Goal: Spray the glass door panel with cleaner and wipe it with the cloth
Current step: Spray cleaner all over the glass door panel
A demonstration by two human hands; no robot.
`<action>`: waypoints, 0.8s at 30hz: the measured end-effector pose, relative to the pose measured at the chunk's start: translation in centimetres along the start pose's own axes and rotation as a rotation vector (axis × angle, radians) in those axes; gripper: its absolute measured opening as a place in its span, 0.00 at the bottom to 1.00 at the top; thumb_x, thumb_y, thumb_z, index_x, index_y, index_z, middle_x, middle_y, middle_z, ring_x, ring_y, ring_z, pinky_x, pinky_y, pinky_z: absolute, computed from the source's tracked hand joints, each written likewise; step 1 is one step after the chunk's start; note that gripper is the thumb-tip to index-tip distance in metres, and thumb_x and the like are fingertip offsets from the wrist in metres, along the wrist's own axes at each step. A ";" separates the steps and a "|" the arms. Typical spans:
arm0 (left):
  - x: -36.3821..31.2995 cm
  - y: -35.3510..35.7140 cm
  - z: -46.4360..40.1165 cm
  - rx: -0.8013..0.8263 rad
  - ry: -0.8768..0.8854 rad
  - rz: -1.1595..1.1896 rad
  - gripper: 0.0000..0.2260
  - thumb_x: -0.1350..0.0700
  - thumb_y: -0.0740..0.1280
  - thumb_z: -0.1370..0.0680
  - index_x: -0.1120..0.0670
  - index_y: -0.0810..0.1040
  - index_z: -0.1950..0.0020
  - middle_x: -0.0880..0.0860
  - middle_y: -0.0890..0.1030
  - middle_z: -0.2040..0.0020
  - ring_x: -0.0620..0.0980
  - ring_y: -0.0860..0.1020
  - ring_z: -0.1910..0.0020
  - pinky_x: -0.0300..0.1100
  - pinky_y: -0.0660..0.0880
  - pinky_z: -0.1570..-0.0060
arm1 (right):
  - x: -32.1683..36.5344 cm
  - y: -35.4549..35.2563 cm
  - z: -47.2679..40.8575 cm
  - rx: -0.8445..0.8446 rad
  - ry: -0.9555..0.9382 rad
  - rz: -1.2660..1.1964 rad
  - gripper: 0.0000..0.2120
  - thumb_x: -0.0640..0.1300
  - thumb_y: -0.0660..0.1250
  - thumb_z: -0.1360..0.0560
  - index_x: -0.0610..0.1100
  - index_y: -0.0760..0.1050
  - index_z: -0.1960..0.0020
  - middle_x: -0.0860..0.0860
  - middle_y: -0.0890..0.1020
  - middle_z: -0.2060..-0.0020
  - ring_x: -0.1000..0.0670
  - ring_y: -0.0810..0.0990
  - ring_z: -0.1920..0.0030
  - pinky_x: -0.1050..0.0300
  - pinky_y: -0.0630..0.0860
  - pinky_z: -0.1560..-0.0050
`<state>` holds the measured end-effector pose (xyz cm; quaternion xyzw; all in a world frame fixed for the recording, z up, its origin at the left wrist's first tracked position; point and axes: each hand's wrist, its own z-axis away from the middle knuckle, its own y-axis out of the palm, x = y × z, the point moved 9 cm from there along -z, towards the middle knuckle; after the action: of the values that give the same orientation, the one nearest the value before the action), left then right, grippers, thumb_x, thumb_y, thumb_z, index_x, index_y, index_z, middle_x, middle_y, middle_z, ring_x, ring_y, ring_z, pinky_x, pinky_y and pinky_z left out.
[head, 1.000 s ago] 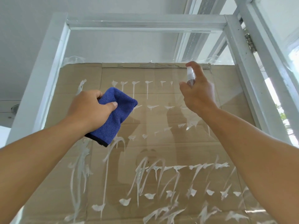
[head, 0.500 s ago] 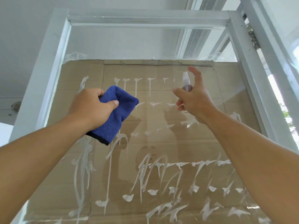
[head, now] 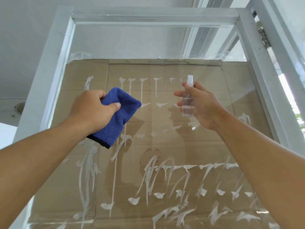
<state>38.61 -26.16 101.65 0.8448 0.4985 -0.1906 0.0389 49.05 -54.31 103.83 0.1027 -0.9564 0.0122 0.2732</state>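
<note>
A person faces a white-framed glass door panel [head: 165, 47] backed with brown cardboard [head: 165, 146] and streaked with white smears. At centre left, the left hand [head: 92, 111] clutches one folded blue microfibre cloth [head: 122, 118]; at centre right, the right hand [head: 203, 104] grips one small clear spray bottle [head: 188, 98], nozzle up. Spraying well likely means aiming the nozzle squarely at the smeared glass, cloth held clear of the mist.
</note>
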 end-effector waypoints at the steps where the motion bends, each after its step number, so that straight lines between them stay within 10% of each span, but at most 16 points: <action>1: 0.0 0.0 0.0 0.000 0.001 -0.001 0.08 0.50 0.72 0.24 0.54 0.79 0.57 0.53 0.81 0.61 0.53 0.78 0.62 0.44 0.70 0.64 | -0.2 0.1 0.1 0.002 0.020 -0.042 0.11 0.48 0.63 0.16 0.46 0.76 0.37 0.47 0.84 0.47 0.50 0.81 0.60 0.54 0.80 0.61; 10: 0.3 -0.4 0.0 -0.005 0.000 -0.009 0.10 0.50 0.72 0.24 0.56 0.79 0.57 0.56 0.81 0.60 0.56 0.79 0.60 0.45 0.70 0.64 | 0.9 0.1 0.0 -0.094 -0.174 0.128 0.21 0.47 0.60 0.16 0.63 0.64 0.25 0.47 0.74 0.59 0.51 0.76 0.72 0.51 0.81 0.67; 14: 0.4 -0.9 0.0 -0.011 0.007 -0.022 0.10 0.50 0.71 0.24 0.56 0.79 0.56 0.56 0.81 0.59 0.56 0.78 0.60 0.45 0.70 0.64 | 3.0 -0.7 0.3 -0.290 -0.351 0.575 0.25 0.39 0.62 0.22 0.61 0.66 0.30 0.49 0.71 0.69 0.47 0.74 0.73 0.50 0.83 0.66; 24: 1.6 -2.9 -0.1 -0.049 0.005 -0.050 0.10 0.50 0.71 0.24 0.56 0.77 0.58 0.54 0.78 0.62 0.51 0.74 0.65 0.42 0.67 0.68 | 4.6 -0.4 0.2 -0.455 -0.410 0.784 0.28 0.34 0.58 0.23 0.56 0.66 0.28 0.52 0.70 0.72 0.52 0.71 0.69 0.58 0.72 0.65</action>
<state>36.85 -23.40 101.56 0.8313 0.5242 -0.1770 0.0533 45.25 -55.58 106.07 -0.3266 -0.9354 -0.1156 0.0700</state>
